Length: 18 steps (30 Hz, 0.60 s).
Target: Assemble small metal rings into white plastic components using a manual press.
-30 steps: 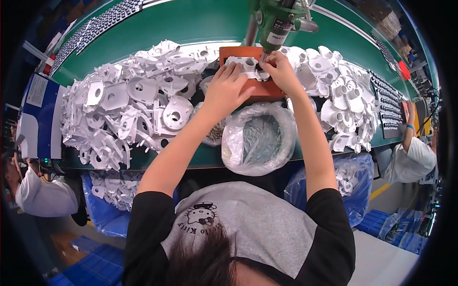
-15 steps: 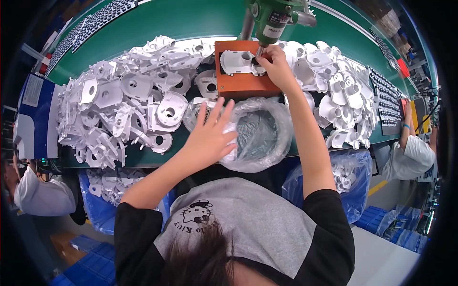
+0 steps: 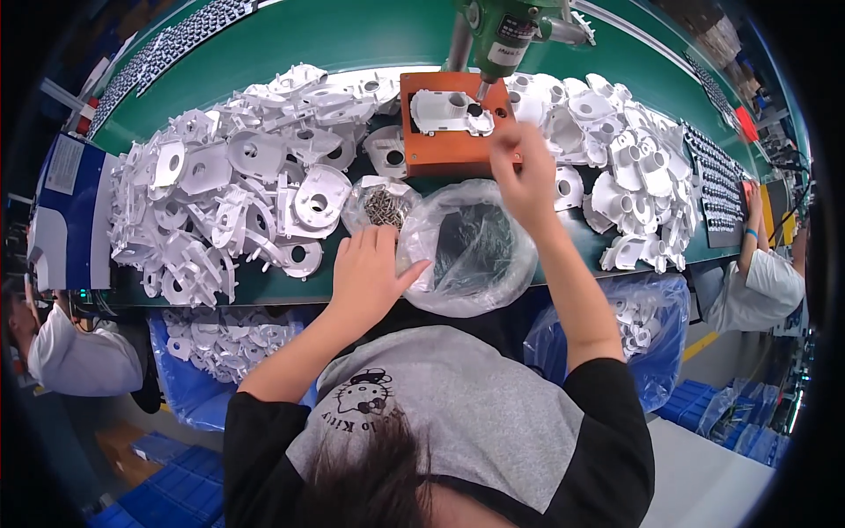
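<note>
Two hands work over a green bench. The right hand (image 3: 526, 169) is raised at the near right corner of the orange fixture block (image 3: 449, 154), its fingers bunched together; whether they pinch a small part cannot be told, since the fingertips are blurred. The white plastic housing (image 3: 451, 110) lies seated on top of the block, its long axis running left to right, directly beyond and slightly left of that hand. A green powered screwdriver (image 3: 503, 35) hangs upright above the housing's right end, tip just over it. The left hand (image 3: 370, 273) rests flat and loosely spread at the near bench edge, fingers relaxed and grasping nothing, its fingertips just beside a small clear bag of dark screws (image 3: 383, 207) and its thumb touching the rim of a larger clear plastic bag (image 3: 471, 251). The right hand is therefore much the nearer to the housing; the left is the nearer to the screws. Heaps of white moulded parts (image 3: 238, 194) lie to the left and right of the block.
</note>
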Each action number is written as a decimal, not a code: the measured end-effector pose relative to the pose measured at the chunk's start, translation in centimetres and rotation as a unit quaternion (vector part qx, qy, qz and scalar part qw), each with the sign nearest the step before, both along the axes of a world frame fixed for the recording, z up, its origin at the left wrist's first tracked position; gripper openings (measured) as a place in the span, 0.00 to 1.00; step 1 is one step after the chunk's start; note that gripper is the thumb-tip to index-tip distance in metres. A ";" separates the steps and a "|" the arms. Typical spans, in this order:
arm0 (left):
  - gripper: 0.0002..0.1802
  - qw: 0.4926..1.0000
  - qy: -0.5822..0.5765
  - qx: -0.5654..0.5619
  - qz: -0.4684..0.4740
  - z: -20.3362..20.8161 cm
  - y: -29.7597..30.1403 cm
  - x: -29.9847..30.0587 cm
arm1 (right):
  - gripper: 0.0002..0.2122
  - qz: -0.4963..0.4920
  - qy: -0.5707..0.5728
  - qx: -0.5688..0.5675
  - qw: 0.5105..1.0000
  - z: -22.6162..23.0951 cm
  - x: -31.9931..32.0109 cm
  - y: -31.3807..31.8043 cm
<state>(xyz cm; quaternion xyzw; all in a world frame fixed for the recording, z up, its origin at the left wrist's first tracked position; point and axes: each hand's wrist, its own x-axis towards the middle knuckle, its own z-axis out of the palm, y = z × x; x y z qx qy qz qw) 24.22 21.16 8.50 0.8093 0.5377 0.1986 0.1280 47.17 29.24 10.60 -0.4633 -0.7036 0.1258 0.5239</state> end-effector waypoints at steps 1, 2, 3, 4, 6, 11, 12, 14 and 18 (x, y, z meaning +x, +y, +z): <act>0.17 1.000 0.000 -0.010 -0.007 -0.5 0.1 0.0 | 0.04 0.062 0.006 -0.062 0.996 -0.4 -0.2 -2.1; 0.14 1.000 0.000 -0.020 -0.012 -0.9 0.2 0.0 | 0.03 0.124 0.013 -0.124 0.984 -1.0 -0.4 -3.8; 0.14 1.000 -0.001 -0.021 -0.015 -0.9 0.3 0.0 | 0.02 0.154 0.005 -0.205 0.967 -1.8 -0.7 -5.2; 0.13 0.999 -0.043 -0.014 -0.008 -0.6 0.4 0.1 | 0.01 0.184 -0.001 -0.282 0.942 -2.8 -1.1 -6.2; 0.12 0.996 -0.088 -0.007 -0.005 -0.2 0.8 0.2 | 0.08 0.169 -0.012 -0.281 0.945 -5.0 -1.6 -7.4; 0.09 0.985 -0.162 -0.052 -0.004 1.3 1.1 -0.1 | 0.23 0.054 -0.184 -0.210 0.959 -4.0 -2.2 -8.1; 0.09 0.983 -0.177 -0.057 0.002 1.3 1.1 -0.1 | 0.23 0.053 -0.183 -0.209 0.959 -3.9 -2.4 -8.0; 0.09 0.979 -0.196 -0.049 0.006 1.3 0.9 0.2 | 0.25 0.009 -0.234 -0.142 0.962 -3.6 -2.9 -7.9; 0.09 0.973 -0.224 -0.049 -0.002 0.9 0.9 0.6 | 0.21 0.097 -0.238 -0.113 0.960 -3.9 -3.9 -7.8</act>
